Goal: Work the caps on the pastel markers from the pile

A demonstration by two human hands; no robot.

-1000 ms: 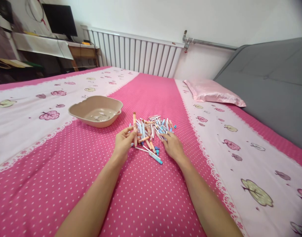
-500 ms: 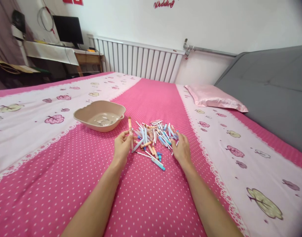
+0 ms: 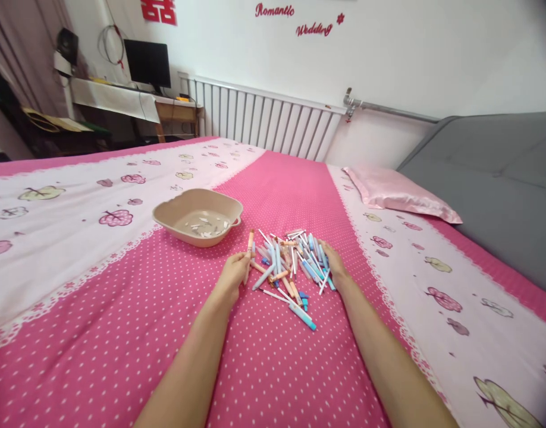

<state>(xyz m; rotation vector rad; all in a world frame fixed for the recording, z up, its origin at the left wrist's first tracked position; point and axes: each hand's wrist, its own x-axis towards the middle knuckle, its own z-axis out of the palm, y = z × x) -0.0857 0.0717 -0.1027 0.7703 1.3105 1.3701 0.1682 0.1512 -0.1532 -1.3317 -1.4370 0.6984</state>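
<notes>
A heap of pens and pen parts, blue, orange and white, lies on the pink dotted bedspread. My left hand is at the heap's left edge, fingers pinched round an orange pen held upright. My right hand rests at the heap's right edge, fingers curled in among the blue pens; what they grip is hidden. A beige plastic basin with a few small white bits inside sits left of the heap, beyond my left hand.
A pink satin pillow lies at the far right by the grey headboard. A white radiator lines the far wall. A desk with a monitor stands at the back left.
The view has tilted up, showing more wall. My right hand slid from the heap's near side to its right edge. My left hand still holds the orange pen upright.
</notes>
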